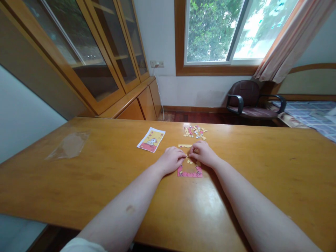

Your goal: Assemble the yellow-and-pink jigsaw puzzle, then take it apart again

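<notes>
My left hand rests on the table, its fingers closed together at a small yellow puzzle piece. From the other side, my right hand pinches at the same piece, its thumb and forefinger bent. Just below the fingertips lies another loose yellow piece. Nearer to me is the pink bottom edge of a partly joined jigsaw, with short sides running up from it. A yellow joined strip lies beyond my hands, partly covered by the right one. My hands hide parts of both sides.
Loose puzzle pieces are heaped toward the table's far edge. A picture card with a yellow and pink print lies left of them. A clear plastic bag sits on the left of the wooden table. An armchair stands beyond.
</notes>
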Available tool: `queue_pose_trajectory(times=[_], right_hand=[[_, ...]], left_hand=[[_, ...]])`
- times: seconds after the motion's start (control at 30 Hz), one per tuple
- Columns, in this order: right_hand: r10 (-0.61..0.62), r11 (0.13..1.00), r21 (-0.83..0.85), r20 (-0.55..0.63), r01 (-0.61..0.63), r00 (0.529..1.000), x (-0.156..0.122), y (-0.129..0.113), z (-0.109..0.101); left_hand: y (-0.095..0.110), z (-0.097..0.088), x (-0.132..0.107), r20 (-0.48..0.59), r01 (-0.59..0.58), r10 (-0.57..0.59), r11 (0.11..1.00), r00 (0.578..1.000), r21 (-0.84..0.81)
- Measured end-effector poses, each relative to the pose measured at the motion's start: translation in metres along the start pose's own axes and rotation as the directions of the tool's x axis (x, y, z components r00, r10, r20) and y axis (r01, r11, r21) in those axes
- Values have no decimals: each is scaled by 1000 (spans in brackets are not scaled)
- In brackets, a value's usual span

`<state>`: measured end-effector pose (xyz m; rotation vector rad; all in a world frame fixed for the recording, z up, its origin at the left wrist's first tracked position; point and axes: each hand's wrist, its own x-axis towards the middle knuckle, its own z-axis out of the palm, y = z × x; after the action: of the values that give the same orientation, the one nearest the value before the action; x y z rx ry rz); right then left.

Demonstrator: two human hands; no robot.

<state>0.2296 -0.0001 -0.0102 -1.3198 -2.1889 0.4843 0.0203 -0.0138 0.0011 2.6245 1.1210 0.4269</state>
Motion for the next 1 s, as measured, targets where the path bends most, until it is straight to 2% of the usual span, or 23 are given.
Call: queue_pose_trajectory(times=[0.07,0.17,0.3,0.43,0.57,0.77,0.9,1.0], right_hand=[[62,994,91,-43,-58,997,1,0,1],[220,952,233,-73,-198,973,2,-1,4],[363,862,388,-25,-326,931,3,-10,5],[380,799,491,36,-347,924,3,-18,3],[388,729,589,64,-349,919,2,-17,7],[419,640,688,62,-343,906,3,-12,15],[427,663,657,63,-359,902,2,-14,17],[377,743,597,2,-304,926,1,-13,16]], left_hand=[[0,-1,0,-24,16,-17,999,1000,-30],[2,-3,2,-87,78,-86,993,992,-93],[5,-1,4,-150,156,-189,966,970,-207],[4,4,5,-206,182,-265,919,942,-351],[1,7,5,-240,194,-315,885,918,-423],[1,5,6,-250,189,-297,906,921,-379],[1,4,6,-270,210,-300,925,915,-318],[-5,3,5,-298,203,-294,932,908,-301]])
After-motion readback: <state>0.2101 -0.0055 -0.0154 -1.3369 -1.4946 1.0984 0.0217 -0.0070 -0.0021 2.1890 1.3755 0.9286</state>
